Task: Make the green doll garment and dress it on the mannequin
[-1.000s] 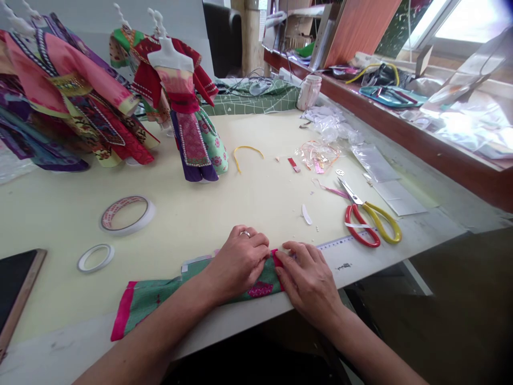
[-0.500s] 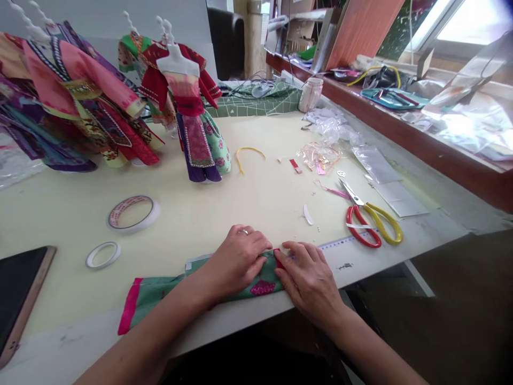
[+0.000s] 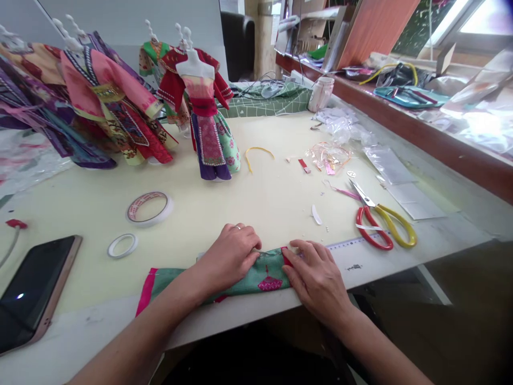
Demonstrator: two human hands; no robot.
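Note:
A narrow green cloth piece (image 3: pixel 248 279) with bright pink ends and a pink fan motif lies along the table's front edge. My left hand (image 3: pixel 232 254), with a ring on one finger, pinches the cloth's upper edge with thumb and fingertips. My left forearm crosses over the cloth and hides part of it. At the right pink end, my right hand (image 3: pixel 316 270) has its thumb and fingers closed on the cloth. A ruler (image 3: pixel 347 243) lies just beyond the right hand, partly covered.
Red-and-yellow-handled scissors (image 3: pixel 374 219) lie to the right. Two tape rolls, one large (image 3: pixel 170 207) and one small (image 3: pixel 112 252), and a phone (image 3: pixel 36 283) are at left. Dressed doll forms (image 3: pixel 208 117) stand behind. Plastic bags (image 3: pixel 344 125) lie at back right.
My left hand has slid left along the cloth's upper edge, uncovering more of the green around the fan motif. My right hand stays at the pink end. The view has turned slightly left.

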